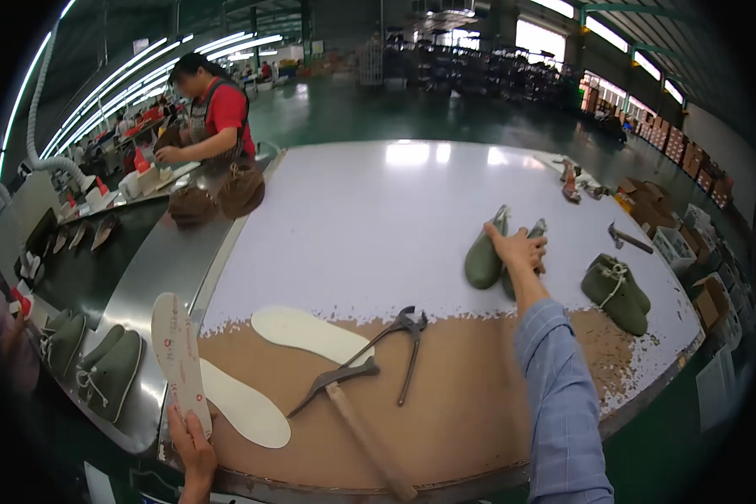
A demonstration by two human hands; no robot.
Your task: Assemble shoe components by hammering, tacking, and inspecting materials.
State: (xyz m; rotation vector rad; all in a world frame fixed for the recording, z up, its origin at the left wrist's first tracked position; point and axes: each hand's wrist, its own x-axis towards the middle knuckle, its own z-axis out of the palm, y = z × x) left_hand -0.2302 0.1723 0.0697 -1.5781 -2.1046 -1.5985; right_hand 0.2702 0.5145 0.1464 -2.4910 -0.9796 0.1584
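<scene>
My left hand (195, 454) grips the heel end of a white insole (175, 357) with red print, held upright at the table's near left corner. Right beside it a plain cream insole (248, 407) lies on the tabletop. Farther in, my right hand (522, 249) is closed over a pair of smooth green shoe lasts, its thumb by the left last (483, 262); the hand partly hides the right last (509, 286). Another cream insole (307, 332) lies mid-table, partly under lasting pincers (410, 336) and a wooden-handled hammer (370, 441).
Laced green shoes (617, 290) stand on the right of the table (353, 210), near a small hammer (634, 239). More green shoes (113, 378) sit on a metal conveyor (164, 277) at left. Beyond, a co-worker (218, 118) works near brown shoes (242, 191). Boxes (647, 202) line the right.
</scene>
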